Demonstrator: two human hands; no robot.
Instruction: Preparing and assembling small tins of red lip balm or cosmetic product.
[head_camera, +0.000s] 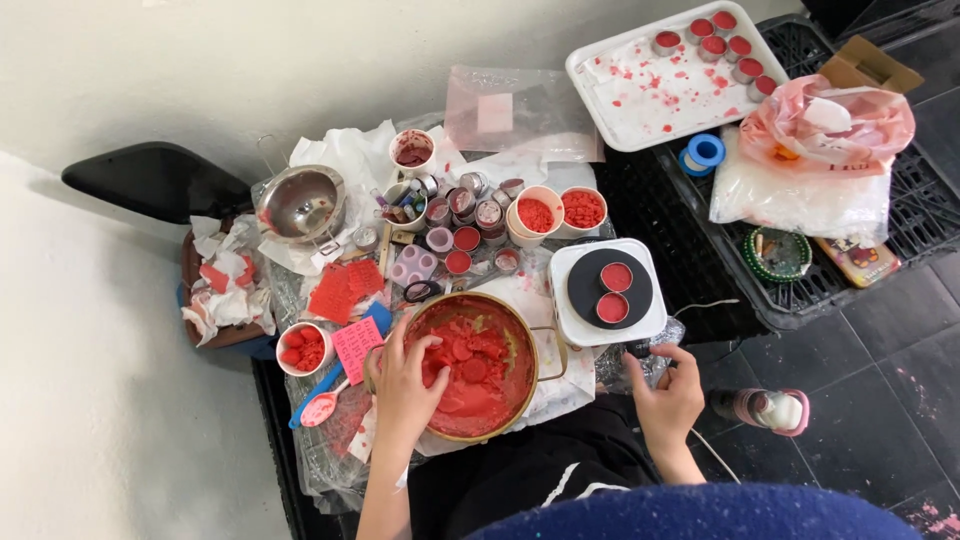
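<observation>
Overhead, dark tiled floor (900, 380) and white wall (200, 60) frame a plastic-covered worktop (320, 440).

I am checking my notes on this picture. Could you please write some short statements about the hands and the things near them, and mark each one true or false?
1. The left hand reaches into the round pot of red material. True.
2. The right hand rests in the steel bowl. False: it is at the front edge of the white hotplate, far from that bowl.
3. Two small red-filled tins sit on the hotplate's dark disc. True.
4. The white tray at the top holds no tins. False: several red-filled tins stand along its far corner.
5. A pink spoon lies left of the pot. True.
</observation>
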